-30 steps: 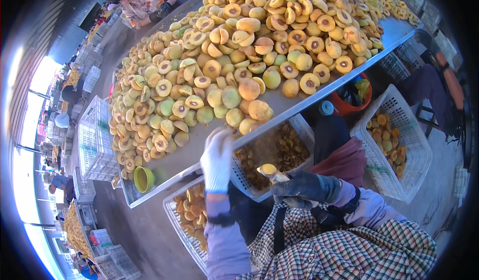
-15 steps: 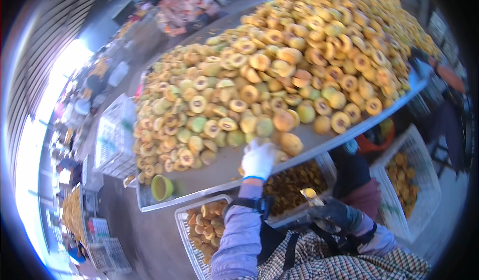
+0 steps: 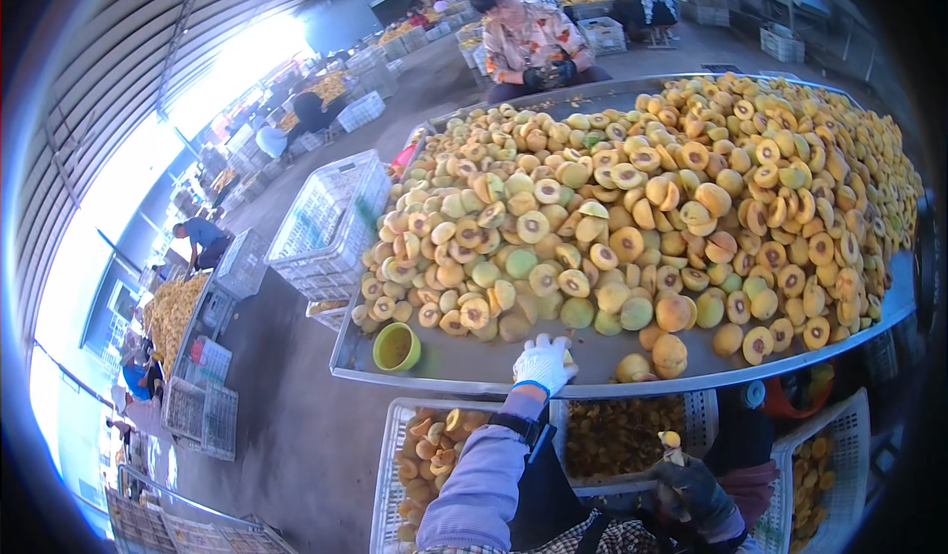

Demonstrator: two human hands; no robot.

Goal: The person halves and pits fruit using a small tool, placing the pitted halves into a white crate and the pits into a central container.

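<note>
My left hand (image 3: 542,365), in a white knitted glove, is at the near rim of the metal table (image 3: 474,388). Its fingers curl round a peach half (image 3: 569,358), mostly hidden by the glove. A big heap of halved yellow peaches (image 3: 602,218) covers the table, many with brown pit hollows showing. Low on the right, my dark-gloved right hand (image 3: 694,500) is closed round a small hand tool (image 3: 673,449) with a yellow piece at its upper end. Most of the tool's handle is hidden in the glove.
A green cup (image 3: 396,347) stands at the table's left corner. Below the edge are crates of peach halves (image 3: 434,445) and dark scraps (image 3: 622,435), with another crate (image 3: 839,475) to the right. Stacked white crates (image 3: 331,223) stand left. A person (image 3: 538,45) sits across the table.
The view has swung up and leftward, bringing the person across the table into sight. My left hand stays near the table's front edge; my right hand still holds the tool low on the right.
</note>
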